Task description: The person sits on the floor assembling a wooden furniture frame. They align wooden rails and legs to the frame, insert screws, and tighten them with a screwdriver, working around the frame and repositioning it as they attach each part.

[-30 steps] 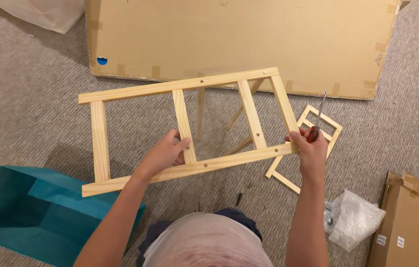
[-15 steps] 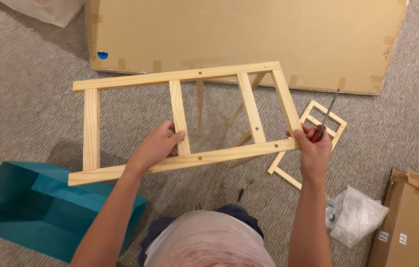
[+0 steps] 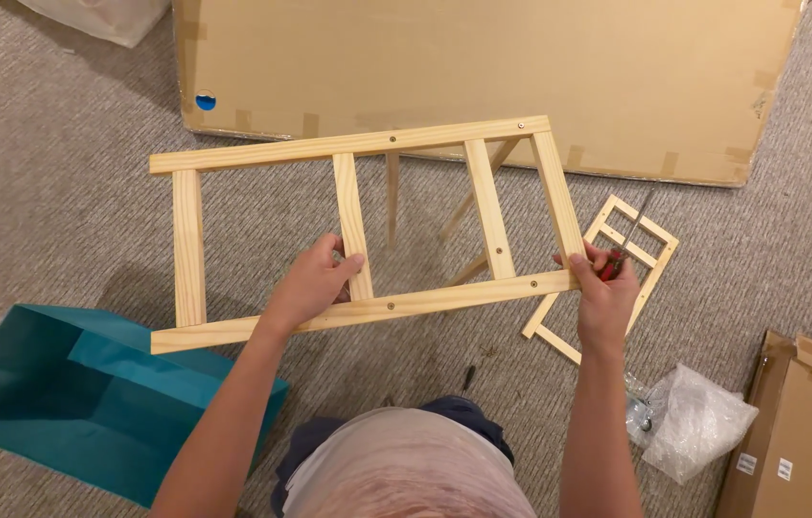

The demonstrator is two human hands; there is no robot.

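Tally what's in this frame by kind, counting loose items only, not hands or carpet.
Wooden frames: 2, the large ladder frame and the small frame
Cardboard pieces: 2, the flat sheet and the box
Teal bags: 1
Clear plastic bags: 1
Red-handled screwdrivers: 1
Total: 7

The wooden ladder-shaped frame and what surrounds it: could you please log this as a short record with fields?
Frame: wooden ladder-shaped frame, held above the carpet
Left hand: left hand grips the near rail by a crosspiece
Right hand: right hand holds the frame's corner and a red-handled tool
Beneath: smaller wooden frame
Nearby: flat cardboard box, teal bag, plastic bag
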